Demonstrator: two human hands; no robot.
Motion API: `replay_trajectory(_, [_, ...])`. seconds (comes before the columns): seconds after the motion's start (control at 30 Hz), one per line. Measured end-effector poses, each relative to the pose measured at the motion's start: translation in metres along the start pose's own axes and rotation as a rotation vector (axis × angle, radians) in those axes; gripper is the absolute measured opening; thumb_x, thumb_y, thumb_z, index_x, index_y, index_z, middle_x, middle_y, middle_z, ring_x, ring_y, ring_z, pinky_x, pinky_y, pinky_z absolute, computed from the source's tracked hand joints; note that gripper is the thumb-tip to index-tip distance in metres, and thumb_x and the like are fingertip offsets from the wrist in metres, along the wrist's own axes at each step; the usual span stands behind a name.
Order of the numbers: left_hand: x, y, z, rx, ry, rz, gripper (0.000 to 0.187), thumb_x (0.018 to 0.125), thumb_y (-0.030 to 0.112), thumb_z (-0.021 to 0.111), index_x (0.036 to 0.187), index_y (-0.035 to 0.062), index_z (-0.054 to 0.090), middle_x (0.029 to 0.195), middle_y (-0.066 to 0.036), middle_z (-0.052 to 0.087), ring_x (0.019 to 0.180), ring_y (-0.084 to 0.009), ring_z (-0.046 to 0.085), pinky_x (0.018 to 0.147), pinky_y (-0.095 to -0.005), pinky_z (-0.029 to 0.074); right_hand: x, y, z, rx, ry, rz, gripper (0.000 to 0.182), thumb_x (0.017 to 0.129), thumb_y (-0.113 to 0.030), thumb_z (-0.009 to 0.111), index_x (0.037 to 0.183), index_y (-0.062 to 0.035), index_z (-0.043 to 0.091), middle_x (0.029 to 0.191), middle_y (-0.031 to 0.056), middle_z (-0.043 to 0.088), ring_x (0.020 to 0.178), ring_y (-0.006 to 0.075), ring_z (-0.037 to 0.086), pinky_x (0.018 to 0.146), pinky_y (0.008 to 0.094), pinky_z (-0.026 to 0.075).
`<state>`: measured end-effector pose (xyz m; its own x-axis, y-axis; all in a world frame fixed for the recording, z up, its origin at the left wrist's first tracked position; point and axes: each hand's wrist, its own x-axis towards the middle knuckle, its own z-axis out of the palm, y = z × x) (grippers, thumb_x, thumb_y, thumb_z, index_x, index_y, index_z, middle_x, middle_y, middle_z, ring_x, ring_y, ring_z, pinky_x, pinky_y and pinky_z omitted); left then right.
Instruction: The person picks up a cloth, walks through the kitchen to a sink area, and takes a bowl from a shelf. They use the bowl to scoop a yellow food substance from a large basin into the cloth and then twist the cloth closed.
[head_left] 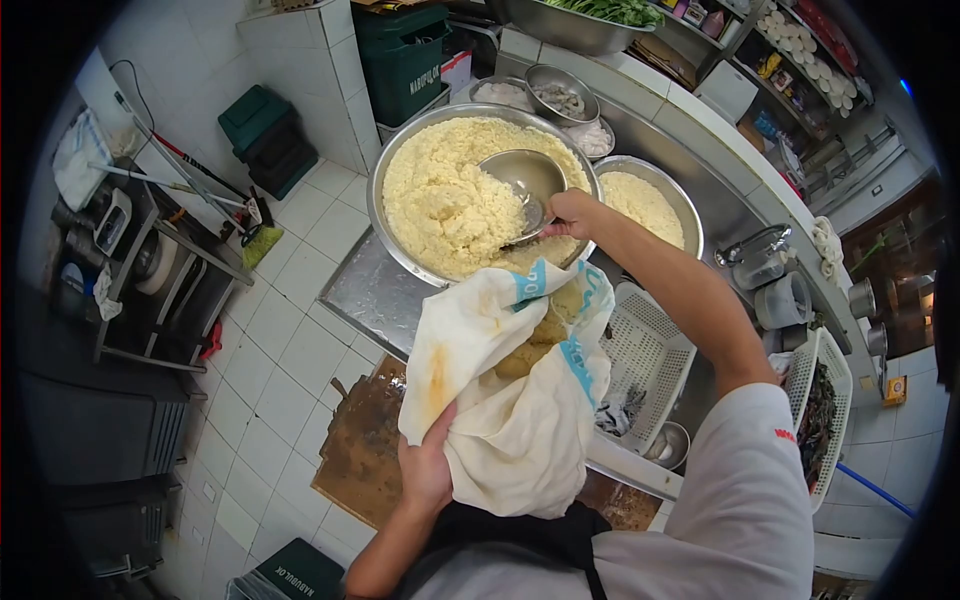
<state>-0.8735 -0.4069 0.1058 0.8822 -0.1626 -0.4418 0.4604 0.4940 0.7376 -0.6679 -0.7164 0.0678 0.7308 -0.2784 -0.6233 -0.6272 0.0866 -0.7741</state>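
Observation:
My right hand grips the rim of a small metal bowl, which is tilted in a large metal bowl heaped with pale yellow, crumbly mash. Below it, my left hand is closed on the side of a white cloth sack with blue print and an orange-brown stain. The sack's mouth gapes toward the large bowl, and darker yellow mash shows inside. My left fingertips are partly hidden by the cloth.
A second metal bowl of similar mash stands at the right. Nearby are a white perforated basket, a faucet and a steel counter. A brown wet board lies below. Green bins stand left.

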Motion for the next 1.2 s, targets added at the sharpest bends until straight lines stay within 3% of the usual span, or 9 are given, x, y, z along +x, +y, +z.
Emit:
replay_trajectory(0.33, [0.011,0.003,-0.001,0.065,-0.066,0.037,0.038,0.083,0.012,0.054,0.116,-0.0046,0.045,0.115,-0.011,0.051,0.102,-0.0188,0.05,0.088,-0.0284,0.038,-0.032,0.014,-0.044,0.286,-0.072,0.026,0.011,0.078,0.003,0.043,0.087,0.0083,0.047,0.081,0.0176,0.054,0.059,0.0243,0.06,0.044,0.024,0.052])
replay_trajectory(0.63, [0.022,0.004,0.032,-0.07,-0.232,-0.059,0.047,0.09,0.032,0.043,0.122,-0.002,0.036,0.113,-0.015,0.05,0.101,-0.0231,0.053,0.085,-0.0333,0.044,-0.22,0.043,-0.067,0.355,0.096,-0.066,0.006,0.075,0.001,0.046,0.076,0.0049,0.051,0.068,0.0118,0.056,0.053,0.0171,0.058,0.047,0.0205,0.052])
replay_trajectory(0.77, [0.021,-0.009,0.043,0.018,-0.228,-0.043,0.049,0.09,0.035,0.042,0.122,-0.0017,0.036,0.115,-0.014,0.049,0.099,-0.0208,0.053,0.084,-0.0311,0.044,-0.25,0.089,-0.048,0.406,0.091,0.054,0.015,0.075,0.002,0.042,0.088,0.0087,0.048,0.086,0.0171,0.054,0.064,0.0228,0.061,0.052,0.0231,0.054])
replay_trajectory(0.83, [0.021,-0.012,0.043,0.201,-0.204,0.021,0.045,0.09,0.027,0.044,0.123,-0.0036,0.037,0.119,-0.012,0.046,0.11,-0.0191,0.043,0.092,-0.0299,0.034,-0.257,0.104,-0.038,0.453,0.05,0.121,0.018,0.074,0.003,0.042,0.091,0.0085,0.048,0.088,0.017,0.054,0.065,0.0232,0.061,0.053,0.0243,0.055])
replay_trajectory(0.87, [0.018,-0.008,0.043,0.152,-0.186,-0.033,0.046,0.089,0.031,0.045,0.12,-0.0027,0.04,0.114,-0.012,0.049,0.1,-0.0184,0.052,0.083,-0.0279,0.042,-0.26,0.106,-0.033,0.386,0.022,0.18,0.024,0.074,0.004,0.043,0.098,0.0075,0.045,0.089,0.0169,0.054,0.067,0.0238,0.061,0.053,0.0255,0.055])
replay_trajectory(0.97, [0.014,-0.013,0.032,0.336,-0.178,0.119,0.044,0.089,0.026,0.046,0.12,-0.0034,0.04,0.115,-0.011,0.049,0.102,-0.0175,0.05,0.086,-0.0277,0.04,-0.256,0.113,-0.027,0.325,-0.018,0.281,0.043,0.073,0.005,0.043,0.115,0.0014,0.035,0.094,0.0163,0.052,0.072,0.0257,0.061,0.054,0.0293,0.056])
replay_trajectory(1.07, [0.002,-0.01,0.025,0.715,-0.21,0.276,0.036,0.089,0.016,0.044,0.117,-0.0062,0.042,0.122,-0.02,0.043,0.113,-0.0288,0.041,0.095,-0.0335,0.03,-0.243,0.109,-0.011,0.169,-0.018,0.223,0.036,0.075,0.004,0.042,0.111,0.001,0.039,0.095,0.0152,0.054,0.077,0.0249,0.06,0.053,0.03,0.055])
replay_trajectory(1.17, [0.004,-0.009,0.015,0.602,-0.158,0.247,0.036,0.088,0.015,0.045,0.117,-0.0057,0.042,0.12,-0.017,0.045,0.109,-0.0259,0.044,0.093,-0.0325,0.032,-0.222,0.105,0.001,-0.06,0.003,-0.158,0.054,0.073,0.006,0.039,0.124,-0.0058,0.026,0.108,0.0183,0.048,0.077,0.0313,0.06,0.057,0.0354,0.055])
replay_trajectory(1.2, [0.009,-0.008,0.012,0.607,-0.161,0.244,0.036,0.088,0.015,0.045,0.117,-0.0057,0.042,0.12,-0.017,0.045,0.109,-0.0259,0.044,0.093,-0.0325,0.032,-0.216,0.103,0.003,-0.446,0.118,-0.536,0.058,0.072,0.006,0.041,0.126,-0.0055,0.023,0.112,0.0206,0.045,0.082,0.0348,0.057,0.063,0.038,0.053])
